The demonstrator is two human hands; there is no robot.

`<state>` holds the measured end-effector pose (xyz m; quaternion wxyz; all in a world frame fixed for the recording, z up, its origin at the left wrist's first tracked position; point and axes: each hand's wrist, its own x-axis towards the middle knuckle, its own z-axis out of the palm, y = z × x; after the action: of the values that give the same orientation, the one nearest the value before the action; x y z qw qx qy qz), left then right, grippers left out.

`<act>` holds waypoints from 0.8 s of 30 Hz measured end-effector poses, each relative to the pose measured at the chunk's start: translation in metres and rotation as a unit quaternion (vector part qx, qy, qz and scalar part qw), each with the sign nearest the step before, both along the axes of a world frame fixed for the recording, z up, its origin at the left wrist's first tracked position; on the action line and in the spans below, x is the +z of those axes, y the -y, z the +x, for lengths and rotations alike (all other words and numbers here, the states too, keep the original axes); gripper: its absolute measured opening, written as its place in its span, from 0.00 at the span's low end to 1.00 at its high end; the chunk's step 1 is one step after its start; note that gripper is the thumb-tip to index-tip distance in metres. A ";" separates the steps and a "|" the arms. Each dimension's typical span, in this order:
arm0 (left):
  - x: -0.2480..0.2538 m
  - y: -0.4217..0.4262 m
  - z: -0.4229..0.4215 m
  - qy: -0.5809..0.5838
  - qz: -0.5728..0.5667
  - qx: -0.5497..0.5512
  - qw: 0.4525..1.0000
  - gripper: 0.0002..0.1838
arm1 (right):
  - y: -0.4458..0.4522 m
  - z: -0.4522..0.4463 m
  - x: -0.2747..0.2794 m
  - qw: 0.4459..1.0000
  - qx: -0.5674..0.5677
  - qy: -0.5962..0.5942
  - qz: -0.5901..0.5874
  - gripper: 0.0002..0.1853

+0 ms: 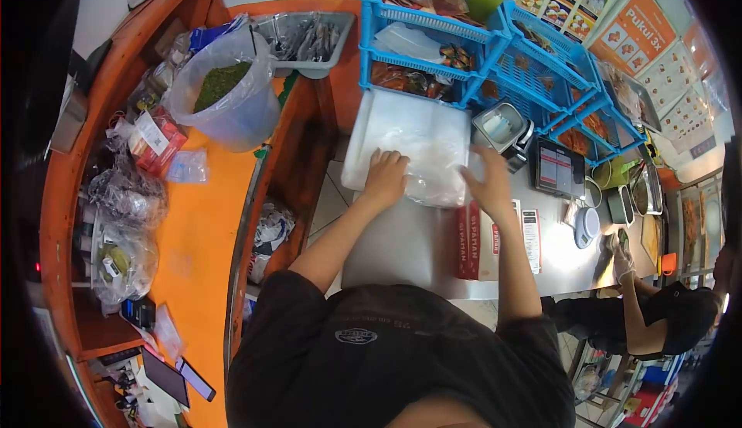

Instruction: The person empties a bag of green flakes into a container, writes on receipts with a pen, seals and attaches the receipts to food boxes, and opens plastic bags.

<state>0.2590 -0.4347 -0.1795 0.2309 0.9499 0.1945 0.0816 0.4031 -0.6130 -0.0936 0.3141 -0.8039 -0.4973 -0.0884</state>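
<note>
A stack of clear plastic bags lies on the steel counter, with a loose, crinkled layer on top at its near side. My left hand rests on the near left part of the stack, fingers laid over the plastic. At the stack's right edge is my right hand, its fingers apart and slightly blurred. Nothing shows in its grasp. Below that hand stands a red and white box, partly covered by my right forearm.
Blue plastic baskets with packets stand behind the stack. A metal container, a tablet and a small round scale are to the right. A co-worker works at far right. A plastic-lined bucket sits on the orange counter.
</note>
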 end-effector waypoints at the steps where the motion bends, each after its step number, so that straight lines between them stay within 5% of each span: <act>1: -0.008 0.000 -0.008 0.029 -0.008 -0.016 0.999 0.27 | -0.034 -0.003 -0.008 0.998 0.048 -0.048 -0.007 0.16; 4: -0.029 0.005 -0.027 0.099 -0.015 -0.021 0.995 0.26 | -0.112 0.005 -0.071 0.979 0.069 -0.146 -0.124 0.07; 7: -0.050 0.011 -0.027 0.107 -0.142 0.029 0.984 0.25 | -0.131 0.036 -0.176 0.978 0.061 0.080 -0.181 0.16; 8: -0.079 0.011 -0.024 0.195 -0.093 0.020 0.976 0.26 | -0.138 0.033 -0.161 0.965 0.072 0.057 -0.245 0.16; 9: -0.046 0.005 -0.031 0.124 -0.131 -0.018 0.983 0.27 | -0.141 0.034 -0.163 0.961 0.104 0.099 -0.235 0.18; 10: -0.056 0.010 -0.027 0.218 -0.109 0.028 0.969 0.28 | -0.140 0.031 -0.154 0.967 0.112 0.103 -0.203 0.20; 11: -0.054 0.010 -0.029 0.228 -0.062 0.022 0.971 0.28 | -0.144 0.029 -0.144 0.957 0.045 0.034 -0.283 0.22; 14: -0.045 0.005 -0.038 0.197 -0.041 0.007 0.979 0.26 | -0.143 0.014 -0.121 0.969 0.061 -0.001 -0.238 0.23; 20: -0.044 0.007 -0.031 0.171 -0.099 -0.002 0.980 0.24 | -0.142 0.042 -0.151 0.973 0.091 0.003 -0.214 0.16; 24: -0.062 0.009 -0.029 0.268 -0.058 0.004 0.962 0.21 | -0.140 0.051 -0.166 0.974 0.139 0.074 -0.164 0.14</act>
<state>0.2295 -0.4435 -0.2411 0.3287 0.8774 0.1336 0.3230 0.4546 -0.4731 -0.2595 0.1491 -0.7588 -0.6337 -0.0202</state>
